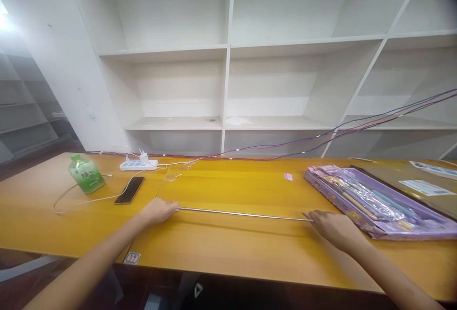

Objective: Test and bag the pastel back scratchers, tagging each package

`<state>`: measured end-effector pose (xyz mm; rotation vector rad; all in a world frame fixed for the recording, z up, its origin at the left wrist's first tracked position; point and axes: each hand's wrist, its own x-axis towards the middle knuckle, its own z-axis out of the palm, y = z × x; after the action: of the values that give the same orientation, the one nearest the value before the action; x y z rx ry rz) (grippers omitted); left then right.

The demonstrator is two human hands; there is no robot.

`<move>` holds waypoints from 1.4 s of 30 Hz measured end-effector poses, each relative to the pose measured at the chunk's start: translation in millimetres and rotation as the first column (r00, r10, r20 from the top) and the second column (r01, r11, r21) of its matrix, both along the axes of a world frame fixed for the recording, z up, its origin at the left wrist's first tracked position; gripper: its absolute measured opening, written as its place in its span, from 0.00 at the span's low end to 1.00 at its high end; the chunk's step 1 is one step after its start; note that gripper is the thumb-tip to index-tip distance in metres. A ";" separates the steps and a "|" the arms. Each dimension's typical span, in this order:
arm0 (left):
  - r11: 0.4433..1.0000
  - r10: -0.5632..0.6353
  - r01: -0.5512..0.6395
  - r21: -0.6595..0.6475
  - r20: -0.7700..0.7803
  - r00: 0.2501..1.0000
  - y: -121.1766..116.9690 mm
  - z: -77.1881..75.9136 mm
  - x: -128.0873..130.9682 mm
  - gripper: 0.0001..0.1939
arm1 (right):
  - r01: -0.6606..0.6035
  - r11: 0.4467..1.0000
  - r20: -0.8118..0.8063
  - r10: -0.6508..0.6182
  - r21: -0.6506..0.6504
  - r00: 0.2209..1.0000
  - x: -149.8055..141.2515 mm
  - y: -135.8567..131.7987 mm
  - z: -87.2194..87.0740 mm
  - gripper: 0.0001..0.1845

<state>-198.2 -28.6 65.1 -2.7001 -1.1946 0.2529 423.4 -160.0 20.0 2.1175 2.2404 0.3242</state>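
A thin, straight metal rod (pixel 243 214) stretches across between my two hands, a little above the table. My left hand (pixel 162 210) is closed around its left end, near the seam between two table sections. At the other end, my right hand (pixel 330 225) pinches the rod, with a small pink bit showing at the fingertips. Close beyond my right hand lies a purple tray-like box (pixel 385 231) with plastic-wrapped sticks (pixel 352 200) in it. Left of my left hand rests a black phone (pixel 130 190).
A green-labelled bottle (pixel 86 174) and a white power strip (pixel 138 165) with plugs and cables stand at the back left. A flat cardboard box (pixel 400 172) lies behind the purple box. Red and blue wires (pixel 278 148) run along the table's back edge before white shelving (pixel 228 48).
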 end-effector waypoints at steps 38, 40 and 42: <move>0.982 -0.096 0.181 -0.057 0.672 0.734 32.8 -70.7 136.7 0.17 | -0.254 0.962 -0.958 0.028 0.104 -0.286 -256.2 132.5 -21.1 0.32; 0.970 -0.115 0.232 -0.077 0.694 0.711 39.0 -65.9 132.7 0.17 | -0.218 0.965 -0.930 0.057 0.143 -0.362 -268.5 133.3 -29.5 0.30; 0.991 -0.050 0.124 -0.041 0.758 0.651 54.2 -51.3 111.3 0.18 | -0.134 0.976 -0.881 0.091 0.171 -0.463 -262.6 132.7 -29.5 0.30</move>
<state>-86.9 25.6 13.8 -3.0104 -1.2076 -0.9757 160.8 -27.3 -9.5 2.0270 2.6079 -2.9683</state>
